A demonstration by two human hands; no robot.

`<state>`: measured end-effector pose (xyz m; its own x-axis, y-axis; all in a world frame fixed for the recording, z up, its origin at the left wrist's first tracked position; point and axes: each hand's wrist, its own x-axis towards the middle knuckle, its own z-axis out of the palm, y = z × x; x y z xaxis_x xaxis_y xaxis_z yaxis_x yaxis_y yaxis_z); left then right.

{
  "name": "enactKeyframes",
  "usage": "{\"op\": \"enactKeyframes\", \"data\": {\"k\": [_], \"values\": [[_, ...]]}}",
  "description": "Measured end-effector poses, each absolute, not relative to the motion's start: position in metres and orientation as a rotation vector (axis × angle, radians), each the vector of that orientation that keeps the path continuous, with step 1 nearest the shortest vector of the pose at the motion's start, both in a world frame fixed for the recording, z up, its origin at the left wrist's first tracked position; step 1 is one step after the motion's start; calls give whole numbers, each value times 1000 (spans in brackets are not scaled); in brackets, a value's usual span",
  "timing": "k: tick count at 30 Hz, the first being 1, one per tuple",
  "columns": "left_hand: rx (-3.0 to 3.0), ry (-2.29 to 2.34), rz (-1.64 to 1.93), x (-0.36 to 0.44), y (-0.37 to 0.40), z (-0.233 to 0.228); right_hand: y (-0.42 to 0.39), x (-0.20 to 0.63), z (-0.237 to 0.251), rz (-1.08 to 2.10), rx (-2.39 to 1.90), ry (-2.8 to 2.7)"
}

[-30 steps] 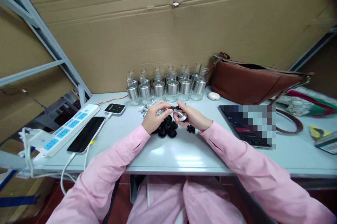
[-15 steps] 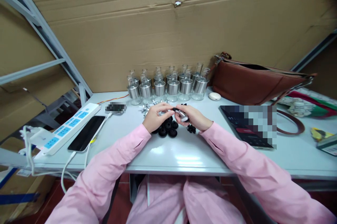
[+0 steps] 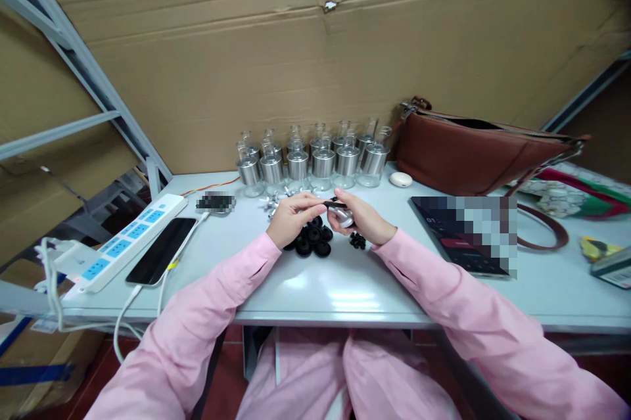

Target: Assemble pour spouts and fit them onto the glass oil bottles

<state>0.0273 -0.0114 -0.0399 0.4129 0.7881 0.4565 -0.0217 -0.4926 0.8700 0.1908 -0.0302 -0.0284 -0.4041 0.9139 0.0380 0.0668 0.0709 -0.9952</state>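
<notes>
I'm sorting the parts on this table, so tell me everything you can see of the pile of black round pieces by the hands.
The pile of black rings looks like matte rubber: small round pieces with centre holes, lying loose and overlapping on the pale table. It sits just under the left hand, which partly hides it; contact is unclear.

Cardboard wall (image 3: pixel 296 65), grey metal shelving (image 3: pixel 73 52), pale table (image 3: pixel 345 288)

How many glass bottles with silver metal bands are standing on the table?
12 bottles, it seems, in two rows of six at the back of the table, left of the brown bag. The rear row is partly hidden.
</notes>
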Motion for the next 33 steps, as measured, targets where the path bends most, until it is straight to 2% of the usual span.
{"op": "enactKeyframes", "data": {"k": [7,25,33], "values": [[1895,654,1219,27,-12,-41,-31,191,-26,1339,-1025,-1692],[1963,694,1251,25,-7,-45,-30,193,-29,1493,-970,-1633],[1953,679,1275,26,-7,-44,-32,193,-25,1460,-946,-1647]]}}
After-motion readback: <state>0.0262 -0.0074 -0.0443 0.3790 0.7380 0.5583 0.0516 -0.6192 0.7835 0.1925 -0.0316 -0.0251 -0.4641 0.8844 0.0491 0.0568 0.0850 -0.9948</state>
